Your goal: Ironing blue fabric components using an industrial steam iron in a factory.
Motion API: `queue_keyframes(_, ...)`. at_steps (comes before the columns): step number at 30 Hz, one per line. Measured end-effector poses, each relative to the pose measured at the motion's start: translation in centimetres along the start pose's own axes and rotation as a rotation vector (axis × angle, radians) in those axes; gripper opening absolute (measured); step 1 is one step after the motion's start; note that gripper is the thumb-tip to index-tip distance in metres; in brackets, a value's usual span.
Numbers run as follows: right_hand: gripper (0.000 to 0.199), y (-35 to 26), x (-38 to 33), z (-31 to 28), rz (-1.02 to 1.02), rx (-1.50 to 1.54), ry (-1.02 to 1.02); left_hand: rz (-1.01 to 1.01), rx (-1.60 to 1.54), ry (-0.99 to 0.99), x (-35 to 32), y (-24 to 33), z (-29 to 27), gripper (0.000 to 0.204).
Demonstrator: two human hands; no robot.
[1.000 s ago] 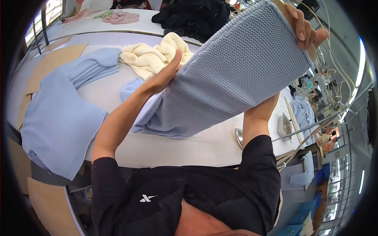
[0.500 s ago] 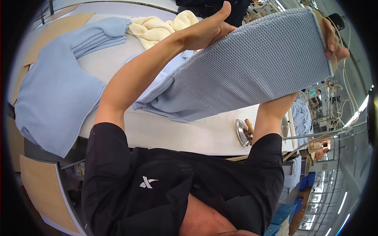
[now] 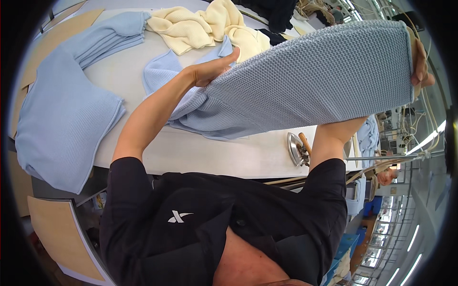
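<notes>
A worker held a pale blue waffle-knit garment stretched above the white tabletop, the left hand pressed flat along its edge at 9 o'clock, the right hand with its grip clamped on the far edge at 3 o'clock. Cream knitted pieces lay at 11 o'clock, a metal iron at 6 o'clock.
</notes>
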State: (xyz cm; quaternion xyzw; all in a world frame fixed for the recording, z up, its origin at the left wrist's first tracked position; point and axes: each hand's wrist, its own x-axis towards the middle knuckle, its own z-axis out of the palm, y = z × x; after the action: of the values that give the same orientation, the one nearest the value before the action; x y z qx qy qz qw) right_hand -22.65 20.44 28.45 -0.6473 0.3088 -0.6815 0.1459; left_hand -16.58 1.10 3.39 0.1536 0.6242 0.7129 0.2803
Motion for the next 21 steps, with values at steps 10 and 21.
queue_keyframes(10, 0.080, -24.7, -7.8, -15.2, 0.233, -1.117, 0.387, 0.528, -0.186, 0.631, 0.8, -1.2, 2.2, 0.047)
queue_keyframes(21, 0.084, -17.9, -8.6, -24.3, 0.826, -2.327, 0.748, 0.637, 0.615, 0.994, 1.6, -14.7, 4.3, 0.032)
